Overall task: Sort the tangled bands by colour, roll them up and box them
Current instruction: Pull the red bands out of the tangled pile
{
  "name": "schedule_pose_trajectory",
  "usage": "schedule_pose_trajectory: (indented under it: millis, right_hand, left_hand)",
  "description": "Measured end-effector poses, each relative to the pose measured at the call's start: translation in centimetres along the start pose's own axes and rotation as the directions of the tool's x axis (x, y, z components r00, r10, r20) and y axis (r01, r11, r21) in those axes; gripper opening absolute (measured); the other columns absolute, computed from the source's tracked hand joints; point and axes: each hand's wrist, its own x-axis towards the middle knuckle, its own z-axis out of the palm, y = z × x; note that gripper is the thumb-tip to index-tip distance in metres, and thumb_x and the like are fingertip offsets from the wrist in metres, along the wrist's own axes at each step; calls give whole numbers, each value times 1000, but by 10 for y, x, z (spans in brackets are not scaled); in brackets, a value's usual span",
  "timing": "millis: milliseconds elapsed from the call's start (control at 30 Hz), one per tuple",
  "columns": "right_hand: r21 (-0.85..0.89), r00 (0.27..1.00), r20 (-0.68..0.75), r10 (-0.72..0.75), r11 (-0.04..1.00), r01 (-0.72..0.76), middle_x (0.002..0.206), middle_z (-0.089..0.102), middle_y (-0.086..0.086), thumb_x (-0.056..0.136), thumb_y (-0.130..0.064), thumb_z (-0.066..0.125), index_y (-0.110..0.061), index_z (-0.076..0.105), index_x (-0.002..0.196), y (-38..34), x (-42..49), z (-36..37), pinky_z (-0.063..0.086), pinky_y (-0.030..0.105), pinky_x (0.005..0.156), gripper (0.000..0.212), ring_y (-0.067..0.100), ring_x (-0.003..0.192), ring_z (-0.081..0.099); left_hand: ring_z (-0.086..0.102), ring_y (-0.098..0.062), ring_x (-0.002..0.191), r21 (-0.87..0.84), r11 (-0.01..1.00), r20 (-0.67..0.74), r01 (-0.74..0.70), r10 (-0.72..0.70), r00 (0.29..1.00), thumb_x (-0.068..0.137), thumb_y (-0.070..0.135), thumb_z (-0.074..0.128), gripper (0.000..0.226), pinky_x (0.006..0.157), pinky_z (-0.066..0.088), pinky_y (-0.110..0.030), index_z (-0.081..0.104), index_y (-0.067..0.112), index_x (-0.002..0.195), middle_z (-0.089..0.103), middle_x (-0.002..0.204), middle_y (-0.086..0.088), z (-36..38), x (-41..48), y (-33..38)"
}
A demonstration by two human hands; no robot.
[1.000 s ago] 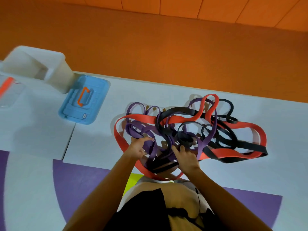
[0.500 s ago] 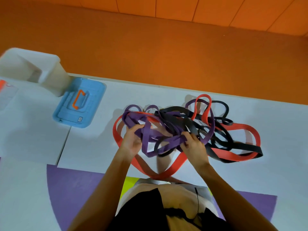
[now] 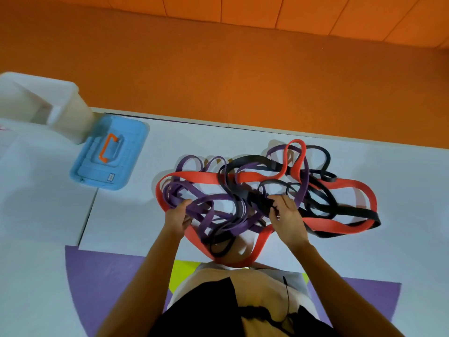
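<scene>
A tangle of flat bands lies on the pale floor mat in front of me. Purple bands [image 3: 194,190] loop on its left, black bands [image 3: 315,198] on its right, and a wide red band [image 3: 201,177] runs around and through both. My left hand [image 3: 177,218] grips purple strands at the tangle's near left edge. My right hand [image 3: 286,216] pinches a bunch of black strands near the middle. A translucent white box [image 3: 70,117] stands at the far left, its blue lid [image 3: 110,154] with an orange handle lying flat beside it.
The pale mat [image 3: 401,251] meets an orange floor [image 3: 243,81] at the far side. A purple patch [image 3: 102,276] and a yellow-green patch [image 3: 179,271] lie close to my knees. A seam between mat tiles runs at the left.
The purple bundle lifted between both hands half a second ago has dropped back onto the pile. My right hand has shifted from purple strands to black ones.
</scene>
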Motion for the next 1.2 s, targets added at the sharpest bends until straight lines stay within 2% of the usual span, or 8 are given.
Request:
schedule_pose_trajectory:
  millis: [100, 233, 400, 600, 800, 900, 1000, 1200]
  right_hand:
    - [28, 997, 50, 67, 997, -68, 128, 58, 13, 101, -10, 63, -8, 58, 132, -1, 17, -1, 60, 47, 91, 32, 35, 119, 59]
    - [40, 960, 220, 174, 982, -187, 141, 57, 12, 102, -36, 65, -19, 41, 150, -12, 31, 6, 55, 51, 103, 55, 34, 132, 56]
    - [-150, 913, 385, 132, 986, -79, 145, 61, 8, 91, -64, 67, -27, 20, 164, -22, 44, 25, 33, 57, 117, 95, 36, 140, 50]
    - [-273, 833, 548, 76, 958, 92, 162, 34, 11, 77, -74, 72, -50, 4, 162, -30, 51, 37, 21, 63, 120, 112, 38, 152, 27]
    - [-303, 818, 568, 92, 947, 104, 157, 43, 12, 67, -62, 88, -34, 20, 158, -40, 59, 46, 16, 66, 122, 118, 39, 148, 37]
    - [-304, 808, 586, 63, 941, 147, 151, 51, 12, 68, -62, 88, -28, 23, 157, -40, 62, 46, 21, 64, 123, 115, 41, 143, 45]
    - [-300, 834, 551, 33, 940, 161, 138, 64, 12, 76, -62, 83, -23, 30, 151, -37, 72, 36, 41, 56, 113, 100, 41, 127, 60]
    - [-102, 974, 225, 12, 995, 12, 110, 73, 6, 88, -30, 83, -19, 52, 118, -29, 85, 6, 60, 43, 78, 44, 31, 98, 71]
  left_hand:
    - [70, -33, 118, -93, 995, -67, 30, -37, 997, 93, 32, 80, 63, 102, 57, -44, 55, 1, 142, 69, 130, -23, 13, -3, 1]
    - [68, -39, 122, -42, 999, -234, -24, 14, 972, 85, 33, 88, 87, 104, 57, -49, 40, -2, 149, 66, 133, -24, 28, -7, -3]
    - [72, -43, 104, 94, 972, -100, -217, 226, 969, 93, 5, 70, 52, 98, 58, -57, 44, 5, 138, 70, 109, -21, 39, -11, -9]
    - [56, -28, 74, 334, 814, 7, -475, 502, 865, 86, -18, 53, 27, 68, 47, -40, 63, 2, 101, 60, 76, -9, 26, -11, -20]
    - [59, -5, 69, 348, 646, 167, -679, 670, 723, 79, -20, 49, 52, 61, 45, -14, 76, 10, 112, 73, 82, 9, 13, -19, -21]
    - [59, -6, 70, 252, 614, 198, -748, 724, 661, 69, -11, 45, 63, 62, 47, -25, 79, 27, 106, 73, 79, 13, 18, -29, -7]
    - [60, -5, 76, 167, 573, 218, -802, 772, 597, 63, -14, 47, 73, 67, 49, -22, 78, 42, 98, 71, 82, 16, 26, -39, 12]
    - [65, -22, 84, 33, 655, 207, -755, 734, 646, 68, -17, 54, 49, 74, 52, -33, 75, 10, 103, 73, 88, -8, 39, -50, 39]
